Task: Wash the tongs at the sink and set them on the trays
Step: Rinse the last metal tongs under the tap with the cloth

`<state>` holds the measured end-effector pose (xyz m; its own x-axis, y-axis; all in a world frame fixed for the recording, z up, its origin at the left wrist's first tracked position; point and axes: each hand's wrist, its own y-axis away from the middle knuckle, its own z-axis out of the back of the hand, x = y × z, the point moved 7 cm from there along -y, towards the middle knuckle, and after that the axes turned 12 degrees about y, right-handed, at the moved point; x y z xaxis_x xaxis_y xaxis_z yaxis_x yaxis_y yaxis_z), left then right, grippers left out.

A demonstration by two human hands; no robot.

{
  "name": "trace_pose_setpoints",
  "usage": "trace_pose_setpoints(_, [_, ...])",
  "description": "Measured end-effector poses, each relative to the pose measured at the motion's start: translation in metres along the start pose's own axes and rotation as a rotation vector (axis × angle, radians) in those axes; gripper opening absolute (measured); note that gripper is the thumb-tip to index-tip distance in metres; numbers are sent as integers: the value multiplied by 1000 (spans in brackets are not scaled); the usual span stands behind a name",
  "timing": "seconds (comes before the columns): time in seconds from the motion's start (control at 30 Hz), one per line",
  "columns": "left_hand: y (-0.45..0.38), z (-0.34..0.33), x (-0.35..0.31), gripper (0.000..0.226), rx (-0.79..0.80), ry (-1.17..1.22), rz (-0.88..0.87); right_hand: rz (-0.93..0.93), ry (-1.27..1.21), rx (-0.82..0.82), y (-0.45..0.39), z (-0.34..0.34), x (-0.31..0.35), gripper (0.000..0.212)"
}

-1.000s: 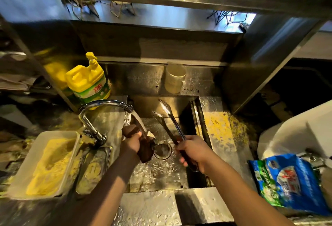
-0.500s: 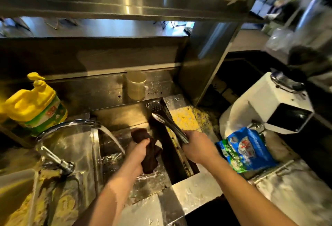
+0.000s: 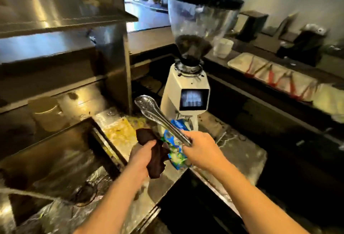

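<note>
My right hand (image 3: 202, 150) grips the handle end of the metal tongs (image 3: 158, 116), which are closed and point up and to the left, in front of the coffee grinder. My left hand (image 3: 142, 156) holds a dark brown cloth (image 3: 154, 151) just left of the tongs, over the wet counter right of the sink (image 3: 61, 151). The sink drain (image 3: 84, 194) shows at the lower left. Pale trays (image 3: 249, 64) with several red-handled tongs lie on the far counter at the right.
A white coffee grinder (image 3: 188, 86) with a clear bean hopper stands just behind the tongs. A blue and green packet (image 3: 176, 157) lies under my hands. A pale cup (image 3: 47, 113) sits behind the sink. Steel shelves (image 3: 65, 19) hang at the upper left.
The view has swung right, away from the faucet and soap bottle. Both hands moved from over the sink to the counter on its right, carrying the tongs and the cloth.
</note>
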<state>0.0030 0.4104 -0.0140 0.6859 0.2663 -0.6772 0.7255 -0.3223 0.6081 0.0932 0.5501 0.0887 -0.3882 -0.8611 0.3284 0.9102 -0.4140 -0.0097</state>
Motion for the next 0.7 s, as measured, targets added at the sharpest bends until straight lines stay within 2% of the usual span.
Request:
trace_pose_setpoints(0.07, [9, -39, 18, 15, 64, -53, 19, -50, -31, -17, 11, 18, -36, 56])
trace_pose_setpoints(0.17, [18, -97, 46, 23, 164, -138, 12, -93, -54, -58, 31, 47, -90, 64])
trace_pose_setpoints(0.47, [62, -264, 149, 36, 360, -270, 96, -442, -168, -261, 109, 132, -261, 35])
trace_pose_setpoints(0.57, [89, -311, 180, 30, 463, -306, 139, -541, -247, -290, 134, 156, -305, 37])
trace_pose_setpoints(0.63, [103, -336, 198, 33, 511, -337, 163, -602, -273, -312, 150, 169, -330, 34])
trace_pose_setpoints(0.7, [114, -355, 212, 37, 545, -375, 169, -655, -270, -314, 162, 179, -348, 40])
